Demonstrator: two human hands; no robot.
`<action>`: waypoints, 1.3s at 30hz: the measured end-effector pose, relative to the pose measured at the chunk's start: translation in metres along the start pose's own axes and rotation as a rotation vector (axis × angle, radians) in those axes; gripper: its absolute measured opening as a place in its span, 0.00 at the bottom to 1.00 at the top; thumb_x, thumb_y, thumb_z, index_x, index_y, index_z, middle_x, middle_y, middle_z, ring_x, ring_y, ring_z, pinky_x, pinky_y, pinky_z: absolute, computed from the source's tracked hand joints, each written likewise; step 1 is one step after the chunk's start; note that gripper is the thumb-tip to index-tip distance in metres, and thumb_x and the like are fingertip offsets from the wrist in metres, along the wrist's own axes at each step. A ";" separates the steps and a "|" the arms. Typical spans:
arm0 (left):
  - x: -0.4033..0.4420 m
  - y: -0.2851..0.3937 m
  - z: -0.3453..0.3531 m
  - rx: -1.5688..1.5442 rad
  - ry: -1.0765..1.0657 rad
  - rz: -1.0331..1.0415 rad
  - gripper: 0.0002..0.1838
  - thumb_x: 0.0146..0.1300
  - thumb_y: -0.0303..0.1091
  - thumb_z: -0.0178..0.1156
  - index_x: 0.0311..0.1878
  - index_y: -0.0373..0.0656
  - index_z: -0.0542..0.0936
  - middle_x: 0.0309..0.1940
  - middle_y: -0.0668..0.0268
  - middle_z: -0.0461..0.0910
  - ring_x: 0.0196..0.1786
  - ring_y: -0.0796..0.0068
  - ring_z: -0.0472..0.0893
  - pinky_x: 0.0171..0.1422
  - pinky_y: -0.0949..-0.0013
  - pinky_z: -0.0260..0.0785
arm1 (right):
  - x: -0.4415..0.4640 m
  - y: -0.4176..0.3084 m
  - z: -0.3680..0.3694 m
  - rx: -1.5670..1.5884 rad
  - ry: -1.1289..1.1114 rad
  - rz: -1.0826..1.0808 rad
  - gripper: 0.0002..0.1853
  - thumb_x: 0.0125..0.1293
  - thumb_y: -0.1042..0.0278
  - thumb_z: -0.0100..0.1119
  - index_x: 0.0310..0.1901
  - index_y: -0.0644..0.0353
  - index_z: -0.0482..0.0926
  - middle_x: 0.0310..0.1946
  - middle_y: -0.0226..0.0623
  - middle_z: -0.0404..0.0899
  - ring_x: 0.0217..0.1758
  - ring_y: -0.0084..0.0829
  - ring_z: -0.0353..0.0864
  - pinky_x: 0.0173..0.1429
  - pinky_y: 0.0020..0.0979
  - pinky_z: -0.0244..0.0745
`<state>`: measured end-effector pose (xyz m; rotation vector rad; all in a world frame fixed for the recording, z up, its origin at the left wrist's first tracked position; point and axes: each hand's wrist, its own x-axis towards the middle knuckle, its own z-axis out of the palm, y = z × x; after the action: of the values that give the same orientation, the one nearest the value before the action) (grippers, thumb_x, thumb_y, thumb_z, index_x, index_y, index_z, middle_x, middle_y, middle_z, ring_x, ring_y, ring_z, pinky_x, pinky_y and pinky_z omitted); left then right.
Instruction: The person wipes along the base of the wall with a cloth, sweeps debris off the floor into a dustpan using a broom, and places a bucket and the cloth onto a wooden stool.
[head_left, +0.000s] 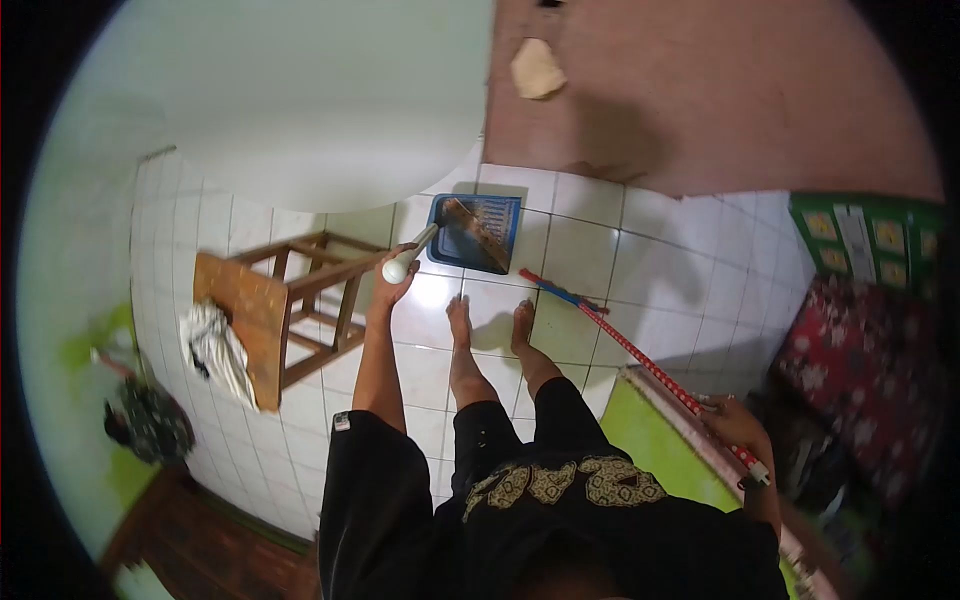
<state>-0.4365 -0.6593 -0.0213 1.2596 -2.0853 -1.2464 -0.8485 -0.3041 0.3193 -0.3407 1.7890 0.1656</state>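
Note:
My left hand (397, 276) is wrapped round the pale handle of a blue dustpan (462, 250). The pan lies on the white floor tiles ahead of my feet; a brown streak, perhaps dirt, crosses it diagonally. Off to the right, my right hand (735, 425) grips the upper part of a broom (640, 354) by its red handle with white dots. The broom slants down to the left, its red and blue head near the floor, just right of the dustpan and apart from it. The bristles are hard to make out.
A wooden stool (240, 325) stands at left with a white cloth (215, 345) on it. A brown panel (700, 100) is ahead. Rightward are a green box (870, 235), a red floral item (840, 360) and a low green wall (660, 440). Dark bundle (150, 420) far left.

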 end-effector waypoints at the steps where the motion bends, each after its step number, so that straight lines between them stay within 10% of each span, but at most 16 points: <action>1: 0.019 0.006 0.006 -0.014 -0.035 0.039 0.16 0.50 0.29 0.58 0.45 0.45 0.77 0.35 0.54 0.80 0.39 0.61 0.81 0.46 0.67 0.71 | -0.001 -0.002 -0.002 0.039 0.007 0.005 0.24 0.62 0.65 0.50 0.58 0.69 0.67 0.19 0.35 0.74 0.16 0.22 0.72 0.21 0.26 0.68; 11: 0.187 0.075 0.112 0.102 -0.521 0.257 0.20 0.47 0.30 0.63 0.47 0.50 0.77 0.38 0.52 0.80 0.44 0.57 0.80 0.47 0.63 0.73 | -0.015 -0.004 -0.057 0.077 0.006 0.101 0.23 0.63 0.59 0.52 0.58 0.58 0.70 0.21 0.34 0.78 0.18 0.22 0.74 0.23 0.25 0.72; 19: 0.254 0.106 0.189 0.134 -0.738 0.403 0.20 0.46 0.24 0.61 0.46 0.48 0.78 0.39 0.56 0.81 0.44 0.60 0.81 0.49 0.66 0.73 | 0.063 -0.004 -0.201 0.249 -0.098 -0.116 0.17 0.62 0.56 0.47 0.29 0.62 0.77 0.19 0.35 0.75 0.14 0.23 0.71 0.15 0.26 0.67; 20: 0.256 0.108 0.195 0.116 -0.745 0.428 0.20 0.46 0.24 0.61 0.46 0.48 0.78 0.39 0.56 0.81 0.44 0.60 0.81 0.49 0.67 0.73 | 0.075 0.012 -0.223 0.226 -0.182 -0.702 0.19 0.63 0.53 0.46 0.32 0.62 0.76 0.22 0.36 0.76 0.18 0.24 0.75 0.19 0.26 0.71; 24: 0.264 0.111 0.219 0.153 -0.698 0.485 0.19 0.47 0.25 0.61 0.46 0.50 0.78 0.40 0.56 0.80 0.46 0.59 0.80 0.50 0.65 0.72 | 0.102 -0.035 -0.269 0.846 0.070 -0.760 0.23 0.68 0.49 0.39 0.38 0.63 0.74 0.25 0.36 0.76 0.29 0.26 0.78 0.34 0.30 0.77; 26: 0.269 0.096 0.227 0.193 -0.688 0.493 0.22 0.47 0.24 0.62 0.49 0.48 0.77 0.43 0.59 0.80 0.47 0.63 0.79 0.52 0.67 0.71 | 0.138 -0.053 -0.288 0.959 0.076 -0.838 0.19 0.60 0.53 0.53 0.39 0.65 0.75 0.27 0.43 0.79 0.30 0.34 0.80 0.34 0.34 0.76; 32: 0.268 0.082 0.240 0.175 -0.586 0.350 0.22 0.50 0.23 0.61 0.51 0.46 0.75 0.44 0.63 0.80 0.47 0.70 0.79 0.52 0.69 0.70 | 0.190 -0.120 -0.306 0.879 0.643 -0.861 0.13 0.62 0.60 0.54 0.44 0.57 0.75 0.35 0.39 0.80 0.30 0.34 0.79 0.30 0.31 0.77; 39: 0.273 0.095 0.255 0.235 -0.427 0.156 0.21 0.52 0.30 0.61 0.52 0.52 0.76 0.42 0.61 0.80 0.46 0.66 0.80 0.48 0.69 0.70 | 0.175 -0.126 -0.294 0.535 1.473 -0.842 0.13 0.62 0.61 0.54 0.33 0.66 0.76 0.14 0.35 0.73 0.18 0.28 0.74 0.27 0.30 0.70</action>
<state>-0.8020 -0.7497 -0.1015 0.9556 -2.6423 -1.3176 -1.1172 -0.5336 0.2301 -0.9154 2.7425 -1.4801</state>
